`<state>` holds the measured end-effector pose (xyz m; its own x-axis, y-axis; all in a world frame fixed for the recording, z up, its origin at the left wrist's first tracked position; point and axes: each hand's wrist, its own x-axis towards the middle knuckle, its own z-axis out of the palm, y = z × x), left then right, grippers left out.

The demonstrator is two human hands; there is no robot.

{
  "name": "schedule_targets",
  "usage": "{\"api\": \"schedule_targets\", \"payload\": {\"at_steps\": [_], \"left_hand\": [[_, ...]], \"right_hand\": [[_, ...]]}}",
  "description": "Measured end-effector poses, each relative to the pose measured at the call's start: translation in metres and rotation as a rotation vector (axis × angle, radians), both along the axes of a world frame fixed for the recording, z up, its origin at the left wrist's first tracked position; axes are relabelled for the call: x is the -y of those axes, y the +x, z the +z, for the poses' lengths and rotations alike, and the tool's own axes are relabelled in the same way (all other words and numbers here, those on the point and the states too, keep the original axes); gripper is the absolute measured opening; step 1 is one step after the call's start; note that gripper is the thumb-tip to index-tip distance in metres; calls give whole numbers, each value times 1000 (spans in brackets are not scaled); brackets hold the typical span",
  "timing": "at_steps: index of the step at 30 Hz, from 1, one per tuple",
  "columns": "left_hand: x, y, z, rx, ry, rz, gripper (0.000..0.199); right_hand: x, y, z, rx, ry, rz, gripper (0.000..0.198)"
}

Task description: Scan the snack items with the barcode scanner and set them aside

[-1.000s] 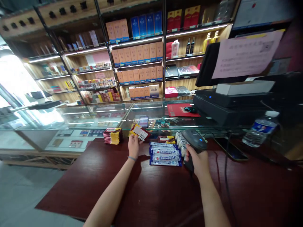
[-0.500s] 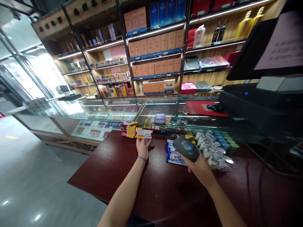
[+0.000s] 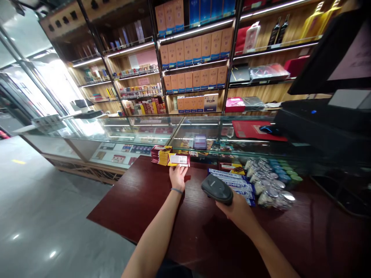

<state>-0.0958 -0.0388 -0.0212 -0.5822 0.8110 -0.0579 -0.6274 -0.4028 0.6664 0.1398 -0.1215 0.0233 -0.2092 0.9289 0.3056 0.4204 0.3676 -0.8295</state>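
Note:
My left hand (image 3: 177,177) is closed on the lower edge of a chocolate bar (image 3: 179,159) in a red and yellow wrapper, its white barcode side facing me. Just left of it stands a stack of similar chocolate bars (image 3: 160,155). My right hand (image 3: 239,212) grips a black barcode scanner (image 3: 217,189), whose head points toward the left side of the counter. Behind the scanner lie several blue-and-white packets (image 3: 232,179), partly covered by it. Another chocolate bar (image 3: 232,167) lies beyond these packets.
Several clear jars with silver lids (image 3: 268,185) and green and blue containers (image 3: 285,172) stand on the dark wooden counter (image 3: 127,197). A glass display case (image 3: 139,131) runs behind. A monitor (image 3: 327,58) rises at the right. A mouse (image 3: 269,129) rests on a red mat (image 3: 246,130).
The scanner in my right hand has moved left and a little lower, uncovering more of the blue-and-white packets. My left hand keeps hold of the chocolate bar beside the stack. The view has shifted slightly.

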Motion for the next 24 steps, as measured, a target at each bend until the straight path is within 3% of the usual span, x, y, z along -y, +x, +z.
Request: {"api": "schedule_targets", "payload": {"at_steps": [11,17,19,24], "left_hand": [[1,-2,0,-1,-43,25,26],[0,-4,4,-44,-80,44,30],[-2,-10,13,-88,-88,112,29],[-9,-48,52,-270,-49,438,29]], "right_hand": [[2,2,14,-69,-112,-35,42],[-2,2,11,-122,-135,-102,40],[-5,5,8,-127,-119,-133,43],[-15,12,1,-111,-74,-193,48]]}}
